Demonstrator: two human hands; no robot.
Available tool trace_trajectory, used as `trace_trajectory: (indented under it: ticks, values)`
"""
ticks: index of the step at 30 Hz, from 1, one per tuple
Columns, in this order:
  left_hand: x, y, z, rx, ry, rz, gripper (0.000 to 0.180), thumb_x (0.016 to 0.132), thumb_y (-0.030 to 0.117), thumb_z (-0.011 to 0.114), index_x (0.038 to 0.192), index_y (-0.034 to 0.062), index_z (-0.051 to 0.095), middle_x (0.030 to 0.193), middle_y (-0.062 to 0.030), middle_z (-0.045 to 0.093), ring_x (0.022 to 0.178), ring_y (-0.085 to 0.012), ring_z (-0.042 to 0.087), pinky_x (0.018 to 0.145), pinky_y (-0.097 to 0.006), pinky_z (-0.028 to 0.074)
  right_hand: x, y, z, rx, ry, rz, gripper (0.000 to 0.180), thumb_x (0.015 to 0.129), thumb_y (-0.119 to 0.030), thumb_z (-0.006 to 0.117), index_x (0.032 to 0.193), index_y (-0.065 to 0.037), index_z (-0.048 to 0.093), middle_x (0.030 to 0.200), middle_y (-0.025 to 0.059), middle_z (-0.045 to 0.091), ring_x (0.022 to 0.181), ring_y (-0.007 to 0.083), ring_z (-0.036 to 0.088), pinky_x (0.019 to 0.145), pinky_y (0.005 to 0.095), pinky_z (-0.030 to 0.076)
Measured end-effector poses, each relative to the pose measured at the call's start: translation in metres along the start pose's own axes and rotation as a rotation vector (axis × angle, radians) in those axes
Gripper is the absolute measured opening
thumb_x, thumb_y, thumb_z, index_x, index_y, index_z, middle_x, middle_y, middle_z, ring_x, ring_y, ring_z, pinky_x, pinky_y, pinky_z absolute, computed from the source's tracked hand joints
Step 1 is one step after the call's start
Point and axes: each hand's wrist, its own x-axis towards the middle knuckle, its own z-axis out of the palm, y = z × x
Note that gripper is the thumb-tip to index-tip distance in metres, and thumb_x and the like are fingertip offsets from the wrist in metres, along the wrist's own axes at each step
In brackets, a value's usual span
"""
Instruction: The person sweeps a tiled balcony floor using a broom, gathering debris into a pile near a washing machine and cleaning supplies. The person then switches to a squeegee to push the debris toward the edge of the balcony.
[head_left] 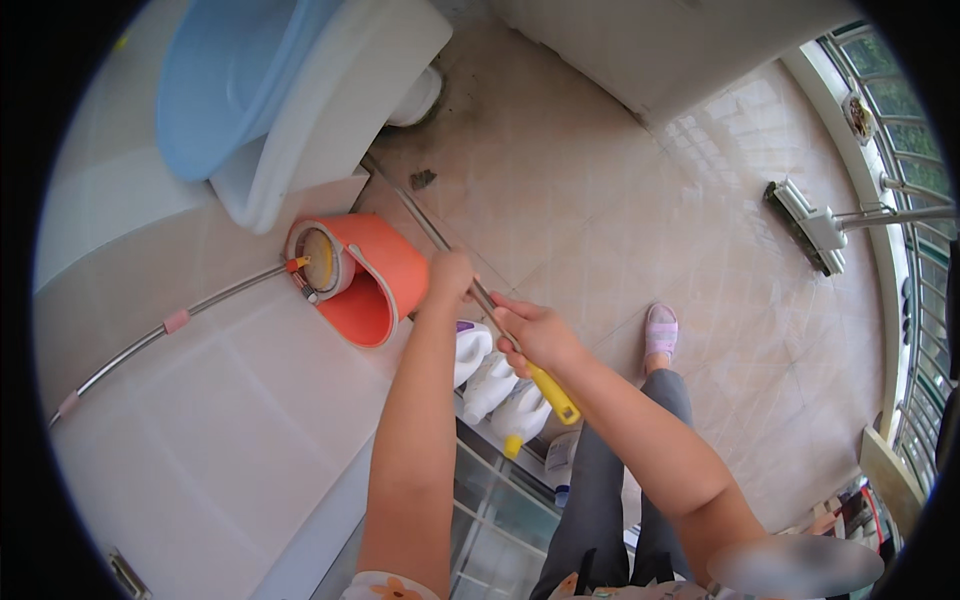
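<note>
Both my hands grip a long metal pole (420, 217) with a yellow handle end (555, 395). My left hand (449, 279) holds the shaft higher up, and my right hand (535, 335) holds it just above the yellow grip. The pole slants up and left across the tiled floor toward the base of a white appliance (330, 110), where its far end is hidden. An orange mop bucket (375, 280) stands just left of my left hand.
A blue basin (225, 80) rests on the white appliance. A second metal pole (170, 325) leans from the bucket to the left. White jugs (490, 385) stand below my hands. A floor brush (805, 228) lies at right near the window railing. My slippered foot (661, 330) is on the tiles.
</note>
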Motion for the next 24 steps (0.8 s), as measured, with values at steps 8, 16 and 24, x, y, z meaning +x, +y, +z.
trace_trajectory:
  ticks: [8,16,24]
  values:
    - [-0.114,-0.039,0.095,-0.046,-0.090,0.002,0.039,0.098,0.029,0.041,0.105,-0.0092,0.042,0.070,-0.0234,0.063,0.050,-0.0305,0.062,0.038,-0.039,0.047,-0.118,0.024,-0.060,-0.013,0.130,0.082,0.046,0.101,-0.022,0.049,0.145,-0.015,0.041,0.065,0.0025,0.050,0.040,0.0112,0.043,0.036,0.0272,0.034]
    - [0.012,-0.003,0.012,0.194,-0.049,0.034,0.039,0.094,0.022,0.037,0.074,-0.0058,0.057,0.062,-0.0188,0.062,0.047,-0.0291,0.061,0.040,-0.040,0.049,0.006,-0.004,-0.021,0.063,-0.028,0.020,0.046,0.099,-0.023,0.052,0.144,-0.015,0.043,0.064,0.0024,0.050,0.042,0.0112,0.042,0.037,0.0273,0.035]
    - [-0.105,-0.053,0.104,-0.053,-0.082,-0.066,0.037,0.098,0.032,0.042,0.104,-0.0052,0.042,0.061,-0.0178,0.058,0.046,-0.0278,0.060,0.036,-0.038,0.046,-0.115,0.029,-0.081,-0.183,0.120,0.018,0.042,0.101,-0.022,0.050,0.142,-0.017,0.046,0.064,0.0022,0.049,0.041,0.0097,0.042,0.037,0.0251,0.035]
